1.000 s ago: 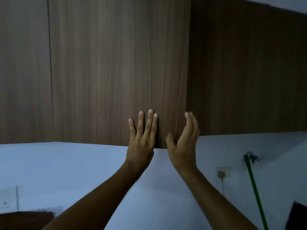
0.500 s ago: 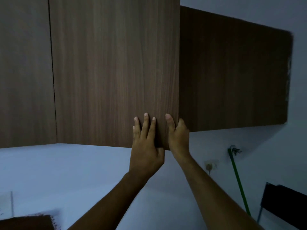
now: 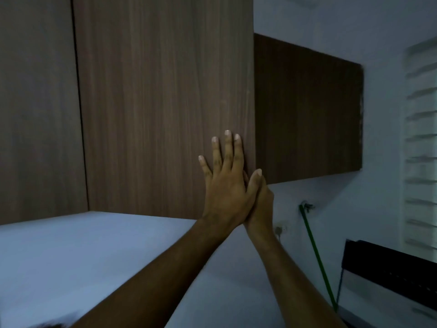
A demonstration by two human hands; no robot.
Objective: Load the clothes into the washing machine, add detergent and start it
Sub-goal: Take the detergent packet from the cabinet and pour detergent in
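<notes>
Head view, dim light, camera tilted upward at wall cabinets.

Left hand [image 3: 228, 185] is lying flat against the front of the wooden cabinet door [image 3: 165, 102], fingers straight, slightly spread and pointing to 12 o'clock; it is holding nothing, palm pressed on the panel near its lower right corner. Right hand [image 3: 259, 202] is sitting just at 4 o'clock of the left, touching it, thumb up along the door's right edge; its fingers are going behind that edge and are hidden, so cannot tell how tightly it is gripping the edge.

Door's long axis is running vertically, 12 to 6 o'clock; its face is turned toward the camera. A second door panel [image 3: 35, 114] is sitting at 9 o'clock, a dark seam between them. The darker cabinet side [image 3: 307, 114] is receding at 3 o'clock.

Washing machine, clothes and detergent: not in view.

At 4 o'clock of the hands: a wall socket [image 3: 280, 229], a green hose [image 3: 316, 252] slanting down from a wall tap [image 3: 307, 206], a black object [image 3: 387, 268] low right. Louvred window [image 3: 421, 138] at far right, blurred.
</notes>
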